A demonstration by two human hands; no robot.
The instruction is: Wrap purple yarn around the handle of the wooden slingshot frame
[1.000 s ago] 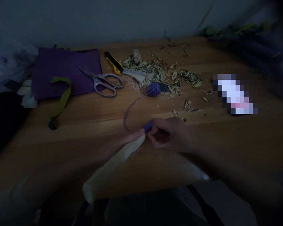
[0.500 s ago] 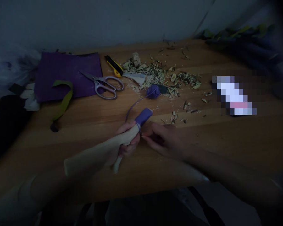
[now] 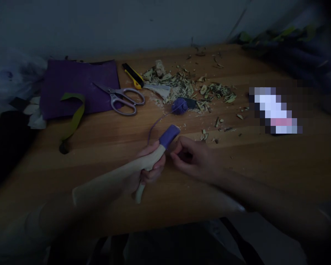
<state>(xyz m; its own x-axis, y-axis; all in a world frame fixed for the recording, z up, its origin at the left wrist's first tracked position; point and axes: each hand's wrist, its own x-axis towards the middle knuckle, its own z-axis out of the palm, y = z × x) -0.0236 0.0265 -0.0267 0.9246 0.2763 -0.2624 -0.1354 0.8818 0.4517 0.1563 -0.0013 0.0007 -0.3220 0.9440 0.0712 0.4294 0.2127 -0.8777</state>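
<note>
My left hand [image 3: 153,171] is wrapped round a pale forked stick [image 3: 107,173], whose far end is covered in purple wrapping [image 3: 169,136]. A purple cord [image 3: 154,126] runs from that hand to a small purple ball of cord [image 3: 179,106] behind the stick. Just right of the wrapped end is my right hand [image 3: 194,156], thumb and forefinger brought together in a pinch. What lies between those fingertips, if anything, is too small and dark to make out.
Metal scissors [image 3: 124,101] lie partly on a purple sheet [image 3: 79,86], near a green strip [image 3: 77,117]. A yellow cutter [image 3: 134,76] is beside wood shavings [image 3: 182,86]. At the right lies a blurred-out phone-like object [image 3: 276,110] on the wooden table [image 3: 264,162].
My right hand has moved slightly away from the stick, fingers still pinched. The cord loop seen below the purple wrapping now sits close against its lower edge. The stick has shifted slightly.
</note>
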